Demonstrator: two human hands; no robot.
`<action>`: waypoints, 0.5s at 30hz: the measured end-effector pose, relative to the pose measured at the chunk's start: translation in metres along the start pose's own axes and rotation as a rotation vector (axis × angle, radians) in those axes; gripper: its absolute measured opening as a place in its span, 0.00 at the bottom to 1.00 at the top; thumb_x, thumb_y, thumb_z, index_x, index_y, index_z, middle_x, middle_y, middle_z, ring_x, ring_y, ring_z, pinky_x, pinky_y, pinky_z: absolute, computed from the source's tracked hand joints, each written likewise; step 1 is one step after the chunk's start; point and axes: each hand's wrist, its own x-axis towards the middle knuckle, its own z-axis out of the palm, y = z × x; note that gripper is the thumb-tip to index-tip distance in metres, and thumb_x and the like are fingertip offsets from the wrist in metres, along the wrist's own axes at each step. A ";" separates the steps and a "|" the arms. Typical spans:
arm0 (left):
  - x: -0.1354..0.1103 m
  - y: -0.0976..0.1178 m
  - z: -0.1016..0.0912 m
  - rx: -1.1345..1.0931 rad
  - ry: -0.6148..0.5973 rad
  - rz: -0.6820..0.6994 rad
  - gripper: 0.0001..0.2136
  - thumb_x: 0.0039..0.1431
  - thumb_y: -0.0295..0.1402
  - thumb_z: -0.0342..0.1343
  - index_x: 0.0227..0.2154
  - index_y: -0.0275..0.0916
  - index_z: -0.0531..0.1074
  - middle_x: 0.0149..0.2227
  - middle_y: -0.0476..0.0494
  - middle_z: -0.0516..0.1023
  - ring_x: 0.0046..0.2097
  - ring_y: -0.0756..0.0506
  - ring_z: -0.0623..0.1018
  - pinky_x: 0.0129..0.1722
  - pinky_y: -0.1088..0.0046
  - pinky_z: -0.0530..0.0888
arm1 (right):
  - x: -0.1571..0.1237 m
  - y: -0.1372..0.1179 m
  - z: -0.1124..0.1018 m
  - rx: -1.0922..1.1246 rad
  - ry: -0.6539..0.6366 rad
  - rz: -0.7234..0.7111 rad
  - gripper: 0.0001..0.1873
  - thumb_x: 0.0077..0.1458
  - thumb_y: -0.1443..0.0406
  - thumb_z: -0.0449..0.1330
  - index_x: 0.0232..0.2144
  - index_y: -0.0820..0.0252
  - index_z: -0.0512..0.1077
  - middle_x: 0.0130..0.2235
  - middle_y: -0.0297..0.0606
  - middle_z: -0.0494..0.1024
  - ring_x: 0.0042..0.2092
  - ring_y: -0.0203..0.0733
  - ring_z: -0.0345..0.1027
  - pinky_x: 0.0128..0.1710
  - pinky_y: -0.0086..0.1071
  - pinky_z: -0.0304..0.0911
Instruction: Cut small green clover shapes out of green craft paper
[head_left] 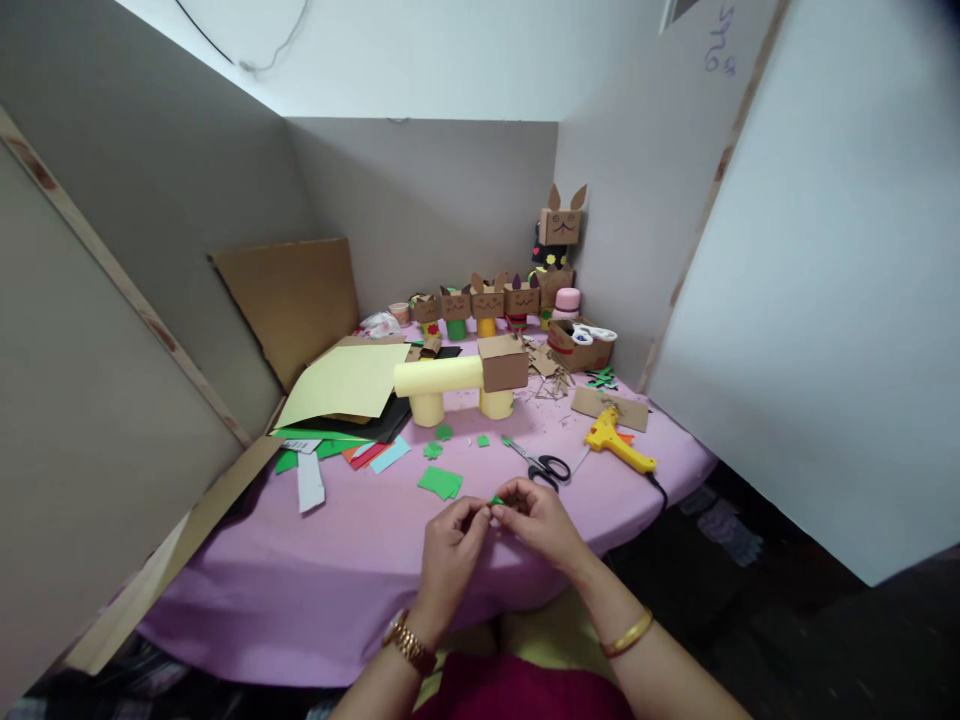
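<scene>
Between the fingertips of my left hand and my right hand is a small green paper piece. Both hands pinch it just above the near part of the table. Beyond them lie black-handled scissors, partly open, and a green paper rectangle. Small green cutouts are scattered farther back. Behind these stands a figure of pale yellow paper tubes with a brown cardboard box at its right end.
A yellow glue gun rests at the right by a cardboard strip. Paper sheets pile up at the left. Cardboard animal figures line the back, near a box holding white-handled scissors. Partition walls enclose the table.
</scene>
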 end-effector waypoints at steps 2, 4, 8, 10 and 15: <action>0.000 0.000 0.000 0.006 -0.001 0.005 0.08 0.55 0.33 0.53 0.26 0.39 0.75 0.26 0.47 0.77 0.30 0.45 0.75 0.31 0.74 0.69 | 0.000 -0.001 0.000 0.007 -0.007 -0.002 0.06 0.46 0.65 0.64 0.27 0.61 0.71 0.23 0.30 0.73 0.24 0.34 0.67 0.25 0.27 0.62; 0.000 -0.001 0.001 0.015 -0.002 0.010 0.08 0.55 0.33 0.53 0.25 0.39 0.75 0.25 0.47 0.77 0.29 0.45 0.75 0.31 0.74 0.69 | -0.001 -0.002 0.000 0.019 -0.018 -0.002 0.06 0.47 0.64 0.64 0.26 0.61 0.70 0.23 0.30 0.73 0.23 0.34 0.66 0.25 0.28 0.62; -0.001 0.000 0.001 0.038 -0.002 0.026 0.07 0.55 0.31 0.53 0.25 0.39 0.74 0.25 0.47 0.78 0.29 0.46 0.75 0.30 0.75 0.69 | -0.001 -0.004 -0.001 0.053 -0.042 0.010 0.09 0.47 0.61 0.64 0.27 0.60 0.70 0.23 0.29 0.72 0.23 0.34 0.67 0.26 0.28 0.63; -0.002 0.000 0.001 0.052 -0.003 0.038 0.07 0.56 0.31 0.52 0.26 0.39 0.74 0.25 0.48 0.78 0.29 0.46 0.75 0.30 0.75 0.69 | -0.001 -0.004 -0.001 0.072 -0.049 0.019 0.11 0.48 0.58 0.63 0.28 0.60 0.70 0.24 0.30 0.72 0.23 0.34 0.67 0.26 0.29 0.64; -0.002 -0.004 0.002 0.090 -0.015 0.083 0.07 0.58 0.31 0.52 0.28 0.39 0.74 0.27 0.47 0.78 0.30 0.46 0.76 0.32 0.75 0.70 | 0.001 -0.001 -0.004 0.100 -0.055 0.058 0.15 0.48 0.54 0.61 0.27 0.61 0.69 0.24 0.30 0.72 0.21 0.32 0.66 0.22 0.27 0.64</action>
